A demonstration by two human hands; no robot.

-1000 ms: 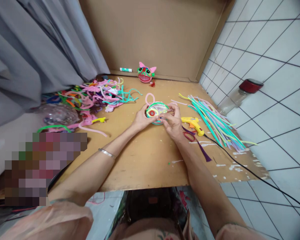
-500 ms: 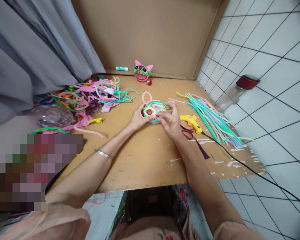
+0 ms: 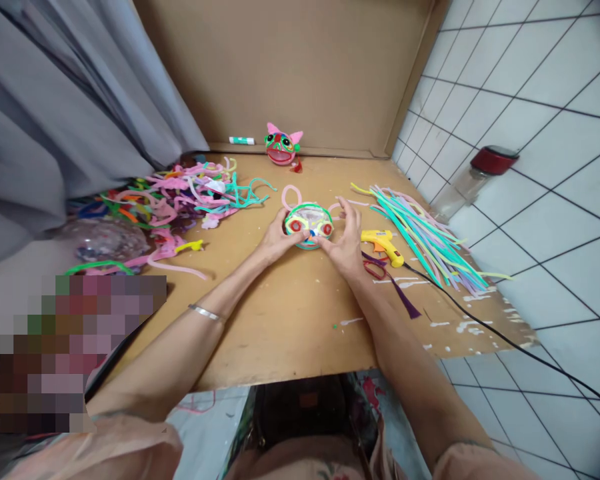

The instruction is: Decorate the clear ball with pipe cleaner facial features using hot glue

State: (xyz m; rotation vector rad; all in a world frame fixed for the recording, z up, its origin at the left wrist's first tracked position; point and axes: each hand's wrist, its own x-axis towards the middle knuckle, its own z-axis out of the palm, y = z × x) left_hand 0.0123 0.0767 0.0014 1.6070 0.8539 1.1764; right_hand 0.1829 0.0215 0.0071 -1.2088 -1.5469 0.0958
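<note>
Between my hands is a small round craft face (image 3: pixel 311 215) with a green rim, two red eyes ringed in pale yellow and a blue-and-orange piece at its lower middle. My left hand (image 3: pixel 278 239) grips its left side, thumb over the front and the other fingers partly hidden behind. At the lower right of the face, my right hand (image 3: pixel 347 244) touches it with the thumb, while its fingers are raised and spread. A pink loop (image 3: pixel 291 196) sticks up behind the face. The yellow glue gun (image 3: pixel 383 245) lies just right of my right hand.
Colourful pipe cleaners (image 3: pixel 180 193) are heaped at left, beside a clear plastic bag (image 3: pixel 103 240). More straight pipe cleaners (image 3: pixel 425 237) lie at right, near a red-lidded bottle (image 3: pixel 473 180). A finished-looking pink-eared face (image 3: pixel 282 145) and glue stick (image 3: pixel 241 141) stand behind. A purple tassel (image 3: pixel 405 300) and black cord (image 3: pixel 480 325) lie at right.
My right hand's fingers have lifted and spread away from the front of the craft face, uncovering its right red eye. My left hand keeps its grip.
</note>
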